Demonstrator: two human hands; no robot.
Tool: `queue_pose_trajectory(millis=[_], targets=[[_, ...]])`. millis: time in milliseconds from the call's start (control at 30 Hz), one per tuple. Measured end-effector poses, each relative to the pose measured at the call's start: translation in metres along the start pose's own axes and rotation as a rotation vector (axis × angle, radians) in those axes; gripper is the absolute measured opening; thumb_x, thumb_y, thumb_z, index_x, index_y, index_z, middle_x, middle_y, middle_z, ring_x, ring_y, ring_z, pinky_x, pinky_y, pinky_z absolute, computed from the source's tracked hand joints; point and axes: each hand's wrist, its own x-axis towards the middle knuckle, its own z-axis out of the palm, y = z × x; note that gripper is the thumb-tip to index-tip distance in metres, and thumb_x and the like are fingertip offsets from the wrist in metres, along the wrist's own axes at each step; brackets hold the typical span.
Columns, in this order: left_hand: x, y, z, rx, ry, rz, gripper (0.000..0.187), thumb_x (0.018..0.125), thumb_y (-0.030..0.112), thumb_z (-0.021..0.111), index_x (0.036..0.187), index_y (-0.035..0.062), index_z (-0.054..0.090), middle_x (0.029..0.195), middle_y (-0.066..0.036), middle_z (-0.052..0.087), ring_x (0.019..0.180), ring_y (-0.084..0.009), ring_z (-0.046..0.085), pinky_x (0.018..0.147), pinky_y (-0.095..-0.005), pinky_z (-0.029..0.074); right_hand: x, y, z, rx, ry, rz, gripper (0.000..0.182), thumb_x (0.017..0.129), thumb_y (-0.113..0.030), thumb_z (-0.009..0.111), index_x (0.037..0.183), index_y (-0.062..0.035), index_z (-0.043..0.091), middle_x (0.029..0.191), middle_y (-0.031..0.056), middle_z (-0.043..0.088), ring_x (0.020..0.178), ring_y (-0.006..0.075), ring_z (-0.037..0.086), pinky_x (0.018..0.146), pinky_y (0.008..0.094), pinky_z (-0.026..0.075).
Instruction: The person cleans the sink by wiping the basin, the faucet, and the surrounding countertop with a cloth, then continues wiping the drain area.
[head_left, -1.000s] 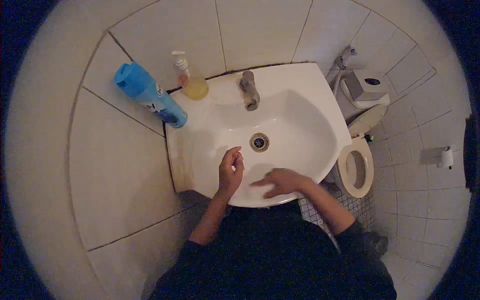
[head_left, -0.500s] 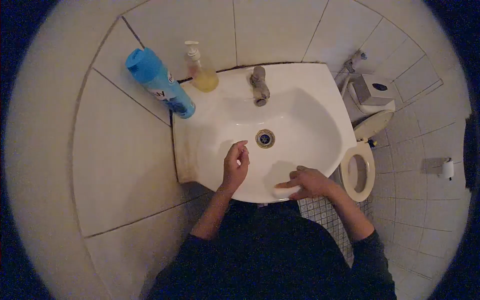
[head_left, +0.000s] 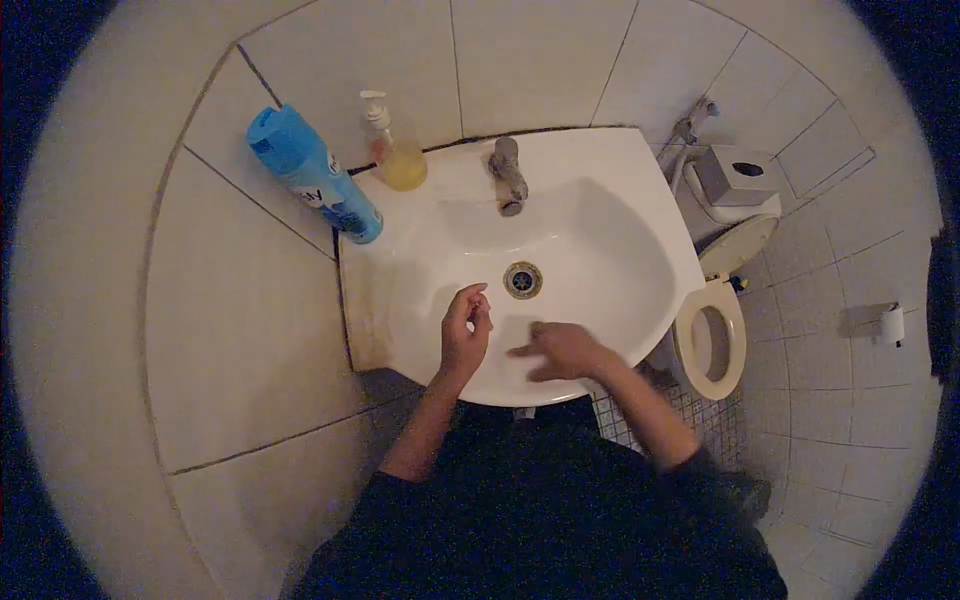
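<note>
- While the left hand [head_left: 464,335] keeps its half-curled pose over the near-left part of the sink [head_left: 590,155], the right hand [head_left: 565,352] has swung out to the right and come back toward it, blurred with motion.
- So the right hand seems to be doing the moving and the left the steadying; the 2 hands are near each other but apart.
- Left grip: fingers bent toward the thumb, no object showing; I cannot tell whether something tiny sits at the fingertips.
- Right grip: loosely spread, index finger toward the left hand, thumb apart from it, nothing visible between.
- Directly below both hands lies the sink; whether either touches it cannot be judged.
- Edges: the front rim passes close under the right wrist. The spray can [head_left: 316,178] and pump bottle [head_left: 404,165] stand at the rear-left corner, well apart from the hands; the faucet [head_left: 508,178] is beyond the drain [head_left: 522,281].
- Room for sweeping looks widest across the basin's right half.
</note>
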Motion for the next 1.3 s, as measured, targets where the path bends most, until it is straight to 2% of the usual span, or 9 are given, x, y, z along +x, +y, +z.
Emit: queue_pose_trajectory(millis=[200, 300, 400, 733, 833, 867, 933, 1067, 1300], targets=[[0.0, -0.001, 0.001, 0.009, 0.021, -0.005, 0.025, 0.082, -0.002, 0.047, 0.107, 0.0, 0.048, 0.074, -0.003, 0.049, 0.06, -0.0078, 0.046, 0.053, -0.0212, 0.041, -0.023, 0.058, -0.012, -0.146, -0.215, 0.18, 0.054, 0.066, -0.04, 0.067, 0.117, -0.034, 0.051, 0.112, 0.0142, 0.053, 0.102, 0.0292, 0.052, 0.086, 0.0392, 0.043], [0.001, 0.001, 0.002, 0.015, 0.024, -0.006, 0.025, 0.082, -0.002, 0.047, 0.106, 0.0, 0.048, 0.074, -0.003, 0.049, 0.06, -0.0079, 0.047, 0.054, -0.0214, 0.041, -0.027, 0.049, -0.036, -0.101, -0.322, 0.408, 0.05, 0.068, -0.039, 0.065, 0.116, -0.0338, 0.052, 0.092, 0.0142, 0.055, 0.089, 0.0299, 0.054, 0.079, 0.0396, 0.044], [0.0, 0.0, 0.001, 0.039, 0.01, -0.002, 0.024, 0.082, -0.002, 0.046, 0.106, 0.0, 0.048, 0.074, -0.003, 0.049, 0.061, -0.0084, 0.047, 0.054, -0.0217, 0.042, 0.019, 0.016, 0.027, 0.01, 0.082, 0.039, 0.049, 0.069, -0.039, 0.064, 0.116, -0.0328, 0.052, 0.091, 0.0146, 0.052, 0.09, 0.0303, 0.053, 0.079, 0.0396, 0.044], [-0.001, 0.0, 0.0, 0.032, -0.039, -0.041, 0.024, 0.082, -0.002, 0.046, 0.106, -0.0003, 0.048, 0.075, -0.004, 0.049, 0.062, -0.0089, 0.049, 0.056, -0.0228, 0.043, -0.021, 0.068, -0.013, -0.199, -0.07, 0.569, 0.054, 0.065, -0.037, 0.066, 0.116, -0.0321, 0.052, 0.101, 0.0104, 0.057, 0.096, 0.0296, 0.053, 0.087, 0.0413, 0.041], [-0.001, 0.003, -0.001, 0.062, -0.047, -0.05, 0.023, 0.082, -0.002, 0.046, 0.105, -0.0003, 0.048, 0.075, -0.004, 0.049, 0.061, -0.0094, 0.049, 0.055, -0.0225, 0.043, 0.021, 0.01, 0.038, -0.066, 0.188, 0.261, 0.049, 0.067, -0.038, 0.065, 0.114, -0.0299, 0.054, 0.096, 0.0146, 0.053, 0.092, 0.03, 0.054, 0.077, 0.0414, 0.046], [0.0, 0.001, 0.0, 0.062, -0.041, -0.049, 0.023, 0.082, -0.002, 0.046, 0.105, -0.0003, 0.048, 0.075, -0.004, 0.049, 0.061, -0.0094, 0.049, 0.055, -0.0225, 0.043, 0.031, -0.014, 0.014, 0.055, -0.013, 0.364, 0.05, 0.067, -0.038, 0.064, 0.116, -0.0335, 0.052, 0.113, 0.0138, 0.052, 0.101, 0.0324, 0.052, 0.085, 0.0421, 0.044], [-0.002, -0.001, -0.002, 0.113, -0.065, -0.012, 0.025, 0.084, -0.001, 0.043, 0.109, 0.0004, 0.046, 0.075, -0.003, 0.047, 0.061, -0.0081, 0.047, 0.055, -0.0217, 0.044, 0.029, 0.009, 0.023, 0.03, 0.019, 0.339, 0.05, 0.067, -0.036, 0.064, 0.116, -0.0318, 0.052, 0.11, 0.0144, 0.053, 0.097, 0.0301, 0.054, 0.081, 0.0429, 0.045], [-0.002, 0.005, 0.0, 0.123, -0.013, -0.036, 0.023, 0.082, -0.002, 0.046, 0.105, 0.0, 0.049, 0.074, -0.004, 0.05, 0.06, -0.0099, 0.049, 0.055, -0.023, 0.043, -0.007, 0.076, -0.016, -0.045, 0.078, 0.779, 0.052, 0.067, -0.032, 0.063, 0.117, -0.034, 0.05, 0.116, 0.0169, 0.049, 0.104, 0.0316, 0.049, 0.087, 0.0419, 0.042], [-0.002, 0.005, 0.0, 0.103, -0.001, -0.019, 0.023, 0.082, -0.002, 0.045, 0.105, 0.0002, 0.049, 0.074, -0.004, 0.049, 0.06, -0.0093, 0.048, 0.054, -0.0228, 0.043, 0.046, 0.009, 0.032, -0.033, 0.095, 0.512, 0.049, 0.07, -0.033, 0.061, 0.117, -0.0338, 0.05, 0.108, 0.0156, 0.05, 0.099, 0.032, 0.05, 0.078, 0.0439, 0.046]])
